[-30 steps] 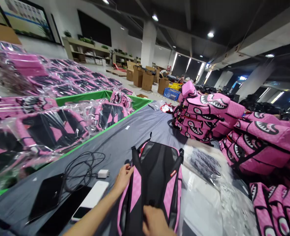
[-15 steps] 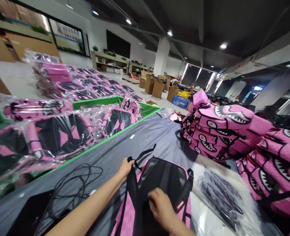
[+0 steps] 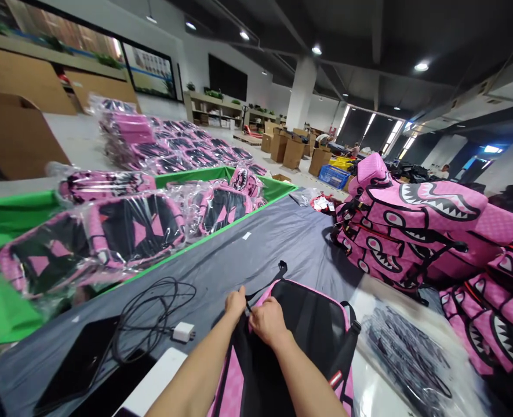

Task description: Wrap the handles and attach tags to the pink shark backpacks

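A pink and black backpack [image 3: 308,307] lies on the grey-covered table in front of me, its black padded back facing up. My left hand [image 3: 235,304] is closed on the shoulder strap at the pack's upper left. Close beside it, my right hand [image 3: 268,321] has its fingers closed on the same strap. The strap's thin black webbing tail [image 3: 277,272] runs out beyond both hands toward the far side. A second shoulder strap [image 3: 350,336] with a buckle lies along the pack's right edge, near a small red label [image 3: 335,379].
Left of the pack are a coiled black cable [image 3: 156,307], a white charger [image 3: 184,332] and a black tablet-like slab [image 3: 82,359]. A green-edged bin [image 3: 17,211] holds bagged backpacks. At right are clear plastic bags [image 3: 406,347] and piled pink shark-face backpacks [image 3: 413,226].
My right hand has moved from the middle of the back panel up and left to the strap beside my left hand. The view has turned slightly left.
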{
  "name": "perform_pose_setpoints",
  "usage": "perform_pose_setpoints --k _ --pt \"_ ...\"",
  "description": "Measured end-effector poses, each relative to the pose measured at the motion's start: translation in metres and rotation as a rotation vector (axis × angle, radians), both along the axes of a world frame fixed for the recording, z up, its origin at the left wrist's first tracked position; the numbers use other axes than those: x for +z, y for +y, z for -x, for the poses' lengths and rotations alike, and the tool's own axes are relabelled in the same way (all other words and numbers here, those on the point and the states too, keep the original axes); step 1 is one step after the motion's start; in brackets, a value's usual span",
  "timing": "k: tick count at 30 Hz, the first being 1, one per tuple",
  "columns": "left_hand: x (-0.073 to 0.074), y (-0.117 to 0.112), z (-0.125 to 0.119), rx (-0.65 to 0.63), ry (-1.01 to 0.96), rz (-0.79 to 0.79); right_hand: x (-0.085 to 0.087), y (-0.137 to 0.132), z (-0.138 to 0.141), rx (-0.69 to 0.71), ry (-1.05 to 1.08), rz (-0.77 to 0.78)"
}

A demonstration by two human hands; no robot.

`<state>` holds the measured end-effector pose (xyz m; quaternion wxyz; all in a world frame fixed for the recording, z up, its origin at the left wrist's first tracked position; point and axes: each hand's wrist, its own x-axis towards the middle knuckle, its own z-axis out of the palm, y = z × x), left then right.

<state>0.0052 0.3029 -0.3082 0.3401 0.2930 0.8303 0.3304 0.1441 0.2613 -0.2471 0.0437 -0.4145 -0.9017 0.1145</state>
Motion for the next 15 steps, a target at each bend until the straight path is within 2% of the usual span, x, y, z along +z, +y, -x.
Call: perform_pose_setpoints --k 3,6,8,11,13,15 --pt "0.006 -0.005 -0.002 0.043 -0.147 -0.013 0.003 -0.005 -0.013 0.016 0.038 -0.002" --pt "0.026 -0.015 -0.002 0.012 -0.287 -0.116 0.009 0.002 -0.022 -0.041 0.128 0.007" --pt "0.048 -0.023 -0.002 -0.062 -0.371 -0.222 0.018 0.013 -0.022 -0.109 0.196 0.028" --pt "0.087 -0.038 0.0 -0.227 -0.435 -0.371 0.042 0.034 -0.015 -0.16 0.263 0.047" --pt "0.112 -0.048 0.003 -0.308 -0.405 -0.452 0.061 0.045 -0.015 -0.191 0.279 0.019" --pt "0.13 -0.055 0.005 -0.34 -0.329 -0.511 0.076 0.044 -0.024 -0.245 0.284 -0.028"
